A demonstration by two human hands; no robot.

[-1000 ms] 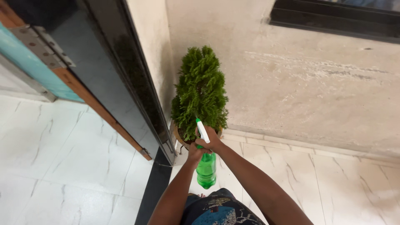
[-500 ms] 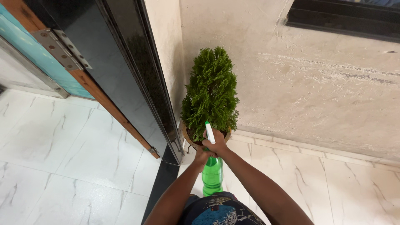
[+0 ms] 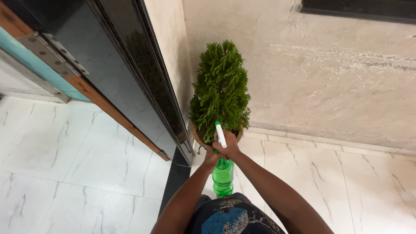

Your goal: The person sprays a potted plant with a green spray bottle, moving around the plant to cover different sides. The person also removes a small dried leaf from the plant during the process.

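Both hands, the right hand [image 3: 229, 147] and left hand [image 3: 211, 157], are gripping a green spray bottle [image 3: 222, 175] with fingers closed, its white nozzle [image 3: 220, 134] pointing at a potted conifer [image 3: 220, 91].

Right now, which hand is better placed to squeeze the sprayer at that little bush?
The right hand, probably. It wraps the white spray head, whose nozzle points at the potted plant. The left hand sits lower, steadying the neck of the green bottle.
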